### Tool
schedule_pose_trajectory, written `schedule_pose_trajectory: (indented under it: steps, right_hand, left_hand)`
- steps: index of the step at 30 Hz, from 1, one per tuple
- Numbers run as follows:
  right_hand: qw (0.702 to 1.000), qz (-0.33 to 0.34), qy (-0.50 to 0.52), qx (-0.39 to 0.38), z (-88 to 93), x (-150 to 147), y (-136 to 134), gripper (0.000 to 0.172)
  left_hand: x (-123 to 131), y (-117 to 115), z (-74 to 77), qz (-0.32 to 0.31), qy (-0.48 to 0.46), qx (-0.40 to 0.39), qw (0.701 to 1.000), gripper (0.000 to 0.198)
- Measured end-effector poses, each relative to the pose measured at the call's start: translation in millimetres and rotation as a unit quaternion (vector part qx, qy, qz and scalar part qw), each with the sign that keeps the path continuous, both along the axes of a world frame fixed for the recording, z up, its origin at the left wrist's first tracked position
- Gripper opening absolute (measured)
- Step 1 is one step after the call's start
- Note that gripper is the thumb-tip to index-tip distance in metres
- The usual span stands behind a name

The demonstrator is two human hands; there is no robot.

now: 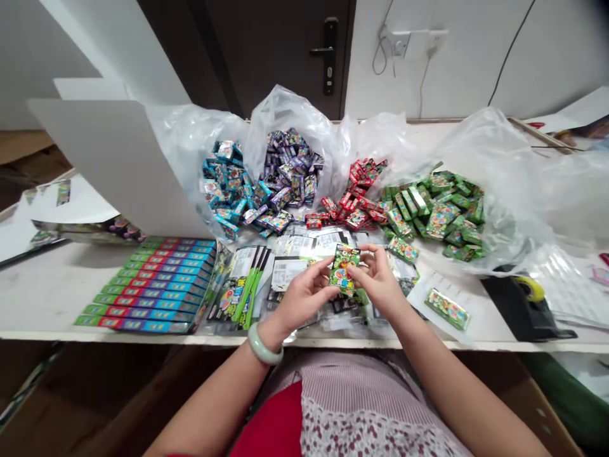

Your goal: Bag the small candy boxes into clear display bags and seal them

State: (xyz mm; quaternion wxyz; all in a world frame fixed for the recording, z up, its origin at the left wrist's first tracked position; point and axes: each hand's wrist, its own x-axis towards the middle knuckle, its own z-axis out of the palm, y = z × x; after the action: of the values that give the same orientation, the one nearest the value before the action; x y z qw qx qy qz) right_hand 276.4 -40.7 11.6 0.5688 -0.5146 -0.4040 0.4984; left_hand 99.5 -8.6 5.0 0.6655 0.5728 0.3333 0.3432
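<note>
Left hand (304, 295) and right hand (378, 279) both pinch a small green printed box (343, 270) between the fingertips, held just above the table's middle, fingers curled, not spread. Jade bangle (264, 346) on left wrist. Under the hands: loose printed packets (304, 251). Further left, long striped boxes (145, 285) lie overlapped in a row on the white table (42, 285). Right: a green box (447, 309) on a paper sheet (428, 282), then a black tape dispenser (521, 304). Behind, on clear plastic bags (290, 120), sit heaps of blue boxes (228, 181), purple boxes (288, 168), red boxes (356, 200) and green boxes (432, 212). Farthest: a dark door (280, 51).
</note>
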Motion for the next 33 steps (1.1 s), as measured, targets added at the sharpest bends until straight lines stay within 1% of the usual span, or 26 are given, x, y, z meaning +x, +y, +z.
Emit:
schedule_pose_trajectory:
  steps: [1, 2, 3, 4, 5, 6, 7, 9, 10, 12, 14, 17, 19, 22, 26, 27, 28, 30, 31, 32, 33]
  right_hand:
    - [0.999, 0.009, -0.034, 0.005, 0.1, 3.1, -0.9, 0.05]
    - [0.997, 0.022, -0.077, 0.015, 0.4, 7.0, -2.2, 0.054]
    - [0.99, 0.042, -0.131, 0.031, 1.0, 11.4, -3.8, 0.062]
    - [0.978, 0.069, -0.191, 0.054, 1.9, 15.7, -5.8, 0.075]
    - [0.96, 0.097, -0.252, 0.08, 2.9, 19.6, -8.0, 0.09]
    - [0.937, 0.122, -0.309, 0.105, 4.1, 22.7, -10.2, 0.101]
    - [0.915, 0.138, -0.357, 0.127, 5.0, 24.8, -12.2, 0.105]
    - [0.883, 0.137, -0.423, 0.153, 5.6, 25.8, -15.1, 0.099]
    - [0.874, 0.127, -0.441, 0.157, 5.2, 25.2, -16.0, 0.096]
    - [0.866, 0.117, -0.459, 0.161, 3.8, 23.4, -16.8, 0.093]
    - [0.858, 0.123, -0.469, 0.172, 2.7, 22.1, -17.0, 0.091]
    - [0.846, 0.126, -0.478, 0.197, 3.6, 21.0, -17.5, 0.08]
    - [0.842, 0.134, -0.479, 0.208, 4.7, 20.0, -18.2, 0.076]
    - [0.84, 0.151, -0.476, 0.211, 3.3, 18.0, -20.3, 0.075]
    - [0.861, 0.167, -0.443, 0.188, -5.2, 20.3, -24.1, 0.084]
    - [0.869, 0.161, -0.429, 0.185, -7.1, 22.5, -24.9, 0.082]
    - [0.879, 0.148, -0.414, 0.182, -8.2, 25.2, -25.6, 0.075]
    - [0.902, 0.117, -0.38, 0.169, -7.1, 31.9, -27.0, 0.054]
    - [0.912, 0.111, -0.362, 0.157, -4.8, 35.4, -27.9, 0.044]
    - [0.92, 0.125, -0.344, 0.14, -1.6, 38.5, -29.1, 0.037]
    - [0.923, 0.162, -0.328, 0.123, 2.3, 41.0, -30.6, 0.031]
  left_hand:
    - [-1.0, -0.2, -0.7, -0.001, -0.009, -0.015, 1.0, 0.059]
    - [-1.9, -0.3, -0.8, -0.003, -0.021, -0.03, 0.999, 0.06]
    - [-2.7, -0.5, -0.6, -0.005, -0.032, -0.043, 0.999, 0.06]
    - [-3.4, -0.9, -0.3, -0.006, -0.039, -0.053, 0.998, 0.06]
    - [-3.9, -1.5, -0.2, -0.006, -0.041, -0.059, 0.997, 0.059]
    - [-4.1, -2.4, -0.4, -0.005, -0.039, -0.063, 0.997, 0.059]
    - [-3.9, -3.7, -1.0, -0.002, -0.036, -0.065, 0.997, 0.058]
    - [-2.7, -7.0, -3.9, 0.007, -0.034, -0.069, 0.997, 0.056]
    - [-2.0, -8.7, -5.9, 0.009, -0.037, -0.071, 0.997, 0.055]
    - [-1.2, -11.4, -10.0, 0.007, -0.042, -0.075, 0.996, 0.053]
    - [-2.4, -12.7, -12.7, -0.003, -0.046, -0.073, 0.996, 0.053]
    - [-5.9, -12.1, -12.2, -0.029, -0.059, -0.074, 0.995, 0.058]
    - [-7.0, -11.2, -10.0, -0.044, -0.066, -0.087, 0.993, 0.061]
    - [-5.8, -10.9, -7.7, -0.032, -0.059, -0.106, 0.992, 0.063]
    - [-3.5, -11.4, -8.8, 0.0, -0.044, -0.111, 0.993, 0.062]
    - [-3.5, -11.2, -8.9, 0.006, -0.038, -0.107, 0.994, 0.059]
    - [-3.7, -10.7, -8.6, 0.01, -0.03, -0.098, 0.995, 0.056]
    - [-4.8, -8.6, -6.7, 0.025, -0.013, -0.074, 0.997, 0.047]
    - [-5.5, -7.0, -5.1, 0.04, -0.006, -0.061, 0.997, 0.044]
    - [-6.2, -5.2, -3.3, 0.06, -0.001, -0.049, 0.997, 0.042]
    - [-6.9, -3.3, -1.5, 0.084, 0.001, -0.04, 0.996, 0.041]
